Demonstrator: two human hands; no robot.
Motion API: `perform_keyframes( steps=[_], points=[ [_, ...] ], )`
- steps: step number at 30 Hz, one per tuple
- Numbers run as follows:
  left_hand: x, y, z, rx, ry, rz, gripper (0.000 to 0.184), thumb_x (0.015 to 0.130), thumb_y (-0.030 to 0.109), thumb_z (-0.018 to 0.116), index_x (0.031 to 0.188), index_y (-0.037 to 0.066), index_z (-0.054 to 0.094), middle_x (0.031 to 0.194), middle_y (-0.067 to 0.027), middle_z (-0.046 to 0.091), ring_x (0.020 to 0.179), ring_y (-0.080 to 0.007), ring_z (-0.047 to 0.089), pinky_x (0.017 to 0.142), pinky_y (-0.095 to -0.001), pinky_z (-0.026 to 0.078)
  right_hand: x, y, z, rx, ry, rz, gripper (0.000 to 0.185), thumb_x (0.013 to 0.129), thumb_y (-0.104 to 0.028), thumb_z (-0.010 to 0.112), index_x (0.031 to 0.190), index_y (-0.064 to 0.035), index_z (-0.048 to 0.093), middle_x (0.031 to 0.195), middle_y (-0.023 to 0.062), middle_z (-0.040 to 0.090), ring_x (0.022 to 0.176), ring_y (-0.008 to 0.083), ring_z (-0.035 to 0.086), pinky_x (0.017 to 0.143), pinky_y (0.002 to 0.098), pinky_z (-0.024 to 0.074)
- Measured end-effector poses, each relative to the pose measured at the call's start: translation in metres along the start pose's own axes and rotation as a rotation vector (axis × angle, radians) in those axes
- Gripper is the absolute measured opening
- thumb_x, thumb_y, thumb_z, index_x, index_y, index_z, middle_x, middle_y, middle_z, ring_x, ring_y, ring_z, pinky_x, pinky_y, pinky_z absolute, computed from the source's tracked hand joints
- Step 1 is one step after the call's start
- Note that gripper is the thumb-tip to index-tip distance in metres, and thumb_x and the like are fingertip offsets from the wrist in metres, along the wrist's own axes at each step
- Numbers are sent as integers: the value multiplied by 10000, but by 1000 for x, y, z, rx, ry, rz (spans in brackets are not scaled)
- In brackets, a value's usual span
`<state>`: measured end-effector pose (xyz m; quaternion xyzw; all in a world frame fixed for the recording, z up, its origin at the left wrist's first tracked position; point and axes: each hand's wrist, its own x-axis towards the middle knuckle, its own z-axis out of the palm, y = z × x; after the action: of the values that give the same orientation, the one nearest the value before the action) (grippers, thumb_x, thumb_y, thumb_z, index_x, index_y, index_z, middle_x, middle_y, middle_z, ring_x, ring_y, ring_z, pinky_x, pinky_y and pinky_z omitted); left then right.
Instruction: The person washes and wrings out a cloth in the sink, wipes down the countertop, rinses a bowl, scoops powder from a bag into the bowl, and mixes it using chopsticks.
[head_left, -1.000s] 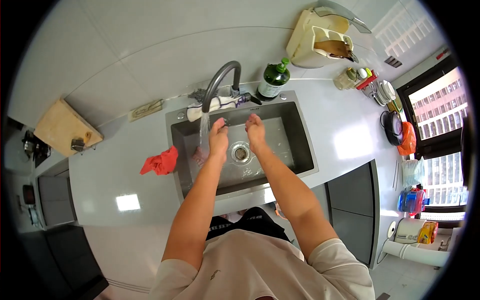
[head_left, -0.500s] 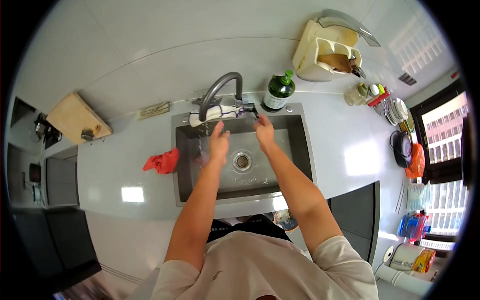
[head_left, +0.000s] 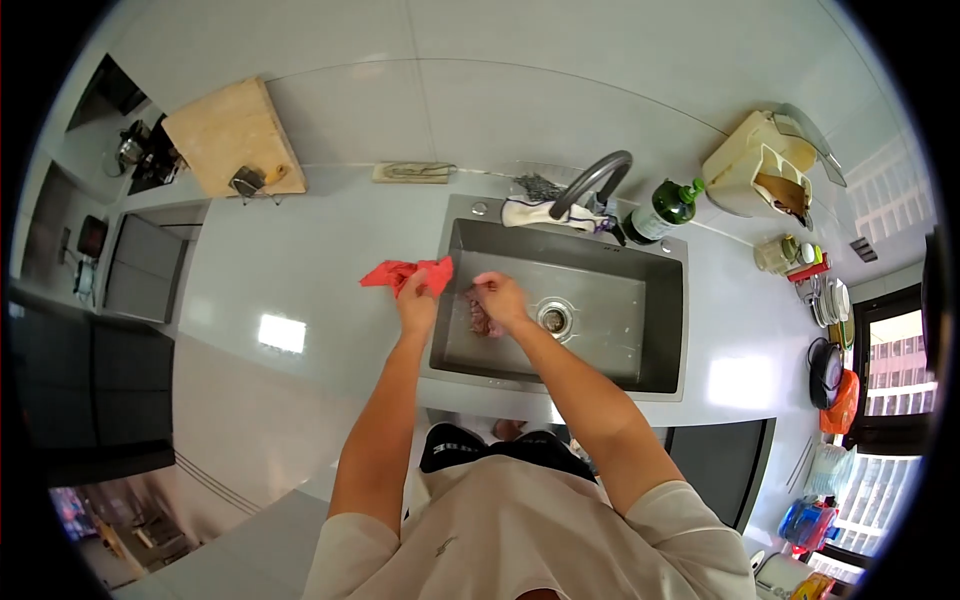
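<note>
My left hand point(head_left: 417, 300) grips a crumpled red cloth or bag point(head_left: 392, 273) at the left rim of the sink. Inside the grey sink point(head_left: 610, 345), my right hand point(head_left: 500, 300) pinches a clear bag with something reddish-brown in it point(head_left: 482, 318), near the left wall. The drain point(head_left: 554, 318) lies to the right of that hand. A dark curved faucet point(head_left: 595, 180) stands behind the sink, with a white cloth point(head_left: 548, 214) at its base. No water stream shows under the spout.
A green pump bottle point(head_left: 663, 210) stands behind the sink, right of the faucet. A cream utensil holder point(head_left: 757, 170) is at the back right. On the left, a wooden board point(head_left: 235, 140) leans on the wall. Jars point(head_left: 778, 254) and a black pan point(head_left: 825, 372) sit on the right.
Both hands have moved left from the faucet area. My left hand has taken hold of the red item, my right hand the clear bag. The water has stopped, and the view has shifted left.
</note>
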<state>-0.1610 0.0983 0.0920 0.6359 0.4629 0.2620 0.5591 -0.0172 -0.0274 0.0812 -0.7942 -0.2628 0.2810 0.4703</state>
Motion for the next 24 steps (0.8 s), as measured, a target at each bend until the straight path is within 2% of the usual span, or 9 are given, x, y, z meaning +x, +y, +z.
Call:
perform_keyframes(
  steps=[1, 3, 7, 9, 11, 15, 18, 21, 24],
  points=[
    [2, -6, -14, 8, 34, 13, 407, 952, -28, 584, 1344, 46, 666, 1180, -95, 719, 1076, -182, 651, 954, -339, 509, 3, -5, 21, -4, 0, 3, 264, 932, -33, 611, 1152, -116, 729, 884, 109, 734, 840, 223, 710, 760, 373, 564],
    [4, -14, -41, 17, 62, 26, 398, 951, -31, 586, 1332, 42, 670, 1185, -102, 724, 1099, -187, 657, 967, -346, 512, 11, -19, 57, -359, 141, -433, 361, 904, -45, 628, 1251, -118, 700, 984, 167, 736, 968, 336, 715, 862, 452, 580],
    [7, -12, -86, 152, -160, -36, 430, 921, -34, 622, 1344, 35, 657, 1259, -144, 702, 1157, -252, 661, 1002, -367, 511, 22, -41, 85, -598, 286, -616, 375, 888, -57, 644, 1256, -119, 679, 1084, 174, 721, 1015, 391, 678, 916, 505, 561],
    [12, -11, -104, 206, -248, -43, 470, 900, -36, 647, 1364, 37, 641, 1282, -152, 689, 1170, -283, 657, 1012, -381, 510, 30, -48, 76, -658, -319, -179, 321, 887, -75, 666, 1204, -120, 687, 1132, 173, 712, 996, 382, 684, 891, 475, 560],
    [20, -13, -112, 424, -180, 365, 578, 840, 43, 752, 1399, 62, 608, 1318, -160, 666, 1206, -330, 637, 1022, -413, 506, 32, -60, 65, -562, -276, -243, 286, 898, -84, 682, 1182, -116, 688, 1130, 171, 706, 978, 364, 685, 865, 454, 559],
    [35, 8, -98, 554, -151, 676, 722, 759, 132, 847, 1430, 91, 584, 1337, -163, 656, 1246, -357, 608, 1044, -435, 493, -4, -152, 10, -274, -223, -450, 181, 940, -149, 723, 1072, -33, 678, 1004, 138, 690, 937, 306, 681, 841, 421, 552],
    [40, 29, -68, 533, -292, 613, 698, 738, 203, 884, 1374, 84, 625, 1311, -143, 684, 1190, -358, 648, 1037, -435, 503, -23, -208, -32, -183, -281, -399, 142, 1022, -174, 683, 1090, -56, 642, 1001, 56, 677, 928, 170, 667, 759, 355, 563],
    [40, 27, -37, -194, -707, 172, 484, 809, 189, 849, 1228, 12, 682, 1104, -96, 761, 1016, -246, 722, 915, -383, 554, -47, -247, -70, 196, -197, -219, 172, 1061, -216, 644, 1107, -53, 607, 1022, 31, 664, 950, 137, 653, 771, 337, 571],
    [20, 53, -37, 97, -802, 130, 393, 885, 124, 796, 1239, 3, 678, 1131, -72, 734, 1047, -183, 683, 926, -353, 544, -65, -260, -108, 394, -33, -189, 168, 1105, -222, 551, 1154, -62, 567, 1090, 64, 666, 973, 156, 658, 794, 336, 578]
  ],
)
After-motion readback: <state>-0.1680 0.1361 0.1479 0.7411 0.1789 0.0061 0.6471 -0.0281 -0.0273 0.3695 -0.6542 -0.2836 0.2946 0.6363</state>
